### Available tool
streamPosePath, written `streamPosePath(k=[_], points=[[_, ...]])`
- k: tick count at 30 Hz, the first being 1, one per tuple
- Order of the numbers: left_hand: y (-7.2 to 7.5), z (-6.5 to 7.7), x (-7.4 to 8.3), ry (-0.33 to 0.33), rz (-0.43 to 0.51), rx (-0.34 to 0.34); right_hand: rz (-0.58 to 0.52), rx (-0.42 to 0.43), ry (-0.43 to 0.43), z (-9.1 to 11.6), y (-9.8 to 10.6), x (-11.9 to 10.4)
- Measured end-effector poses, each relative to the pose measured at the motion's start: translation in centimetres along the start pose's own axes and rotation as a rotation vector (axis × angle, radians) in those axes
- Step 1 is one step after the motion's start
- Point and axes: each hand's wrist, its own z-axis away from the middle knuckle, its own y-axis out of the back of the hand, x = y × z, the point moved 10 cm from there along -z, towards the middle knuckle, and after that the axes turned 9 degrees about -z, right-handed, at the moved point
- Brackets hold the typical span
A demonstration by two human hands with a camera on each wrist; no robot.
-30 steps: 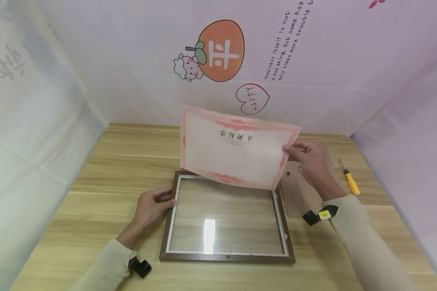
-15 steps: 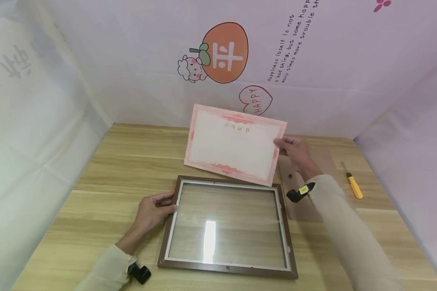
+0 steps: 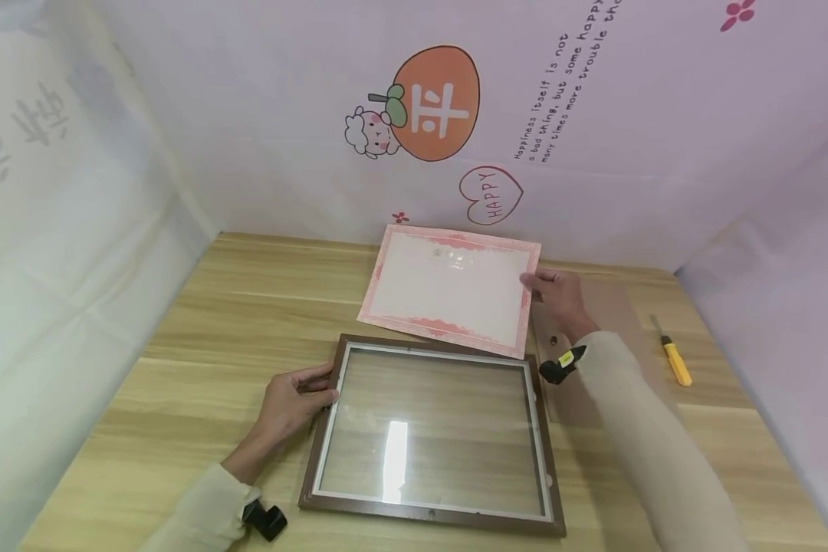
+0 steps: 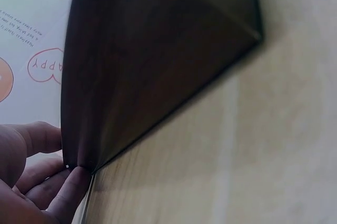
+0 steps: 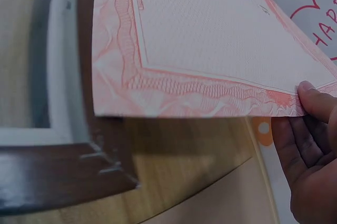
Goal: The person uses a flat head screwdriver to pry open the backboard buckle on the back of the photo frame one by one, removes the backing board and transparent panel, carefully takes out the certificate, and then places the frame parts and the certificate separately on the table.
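My right hand (image 3: 559,297) pinches the right edge of a pink-bordered certificate (image 3: 451,291), thumb on top and fingers beneath. In the right wrist view the certificate (image 5: 210,40) bends slightly, and its near corner overlaps the brown frame's corner (image 5: 87,171). A brown picture frame (image 3: 431,512) with a pane of glass (image 3: 455,429) lies in front of me. My left hand (image 3: 293,402) grips the frame's left side between thumb and fingers. Up close in the left wrist view, the thumb and fingers of that hand (image 4: 39,176) meet at the dark frame side (image 4: 131,66).
A beige backing board (image 3: 607,345) lies to the right, partly under my right forearm. Farther right is a screwdriver (image 3: 675,359) with a yellow handle. A printed white curtain (image 3: 283,153) closes off the back of the wooden table (image 3: 200,353).
The certificate has come down and away from over the frame toward the back of the table, with my right hand still pinching it. The frame has shifted slightly nearer; my left hand stays on it.
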Motion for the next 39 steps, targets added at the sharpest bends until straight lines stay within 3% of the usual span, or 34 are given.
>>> streamPosePath(k=[8, 16, 23, 33, 39], points=[[-0.2, 0.1, 0.3, -0.008, 0.013, 0.002, 0.027, 0.036, -0.028, -0.9, 0.7, 0.0], [-0.2, 0.1, 0.1, 0.001, 0.026, 0.001, -0.011, -0.029, -0.049, -0.4, -0.8, 1.9], [-0.1, 0.2, 0.2, -0.006, 0.023, 0.007, -0.003, -0.048, -0.002, 0.2, -1.3, 2.8], [-0.1, 0.3, 0.3, -0.005, 0.000, 0.015, -0.037, -0.196, -0.182, 1.0, -3.2, 5.6], [-0.1, 0.3, 0.4, -0.004, 0.005, 0.016, 0.042, -0.120, -0.154, 1.0, -2.4, 5.4]])
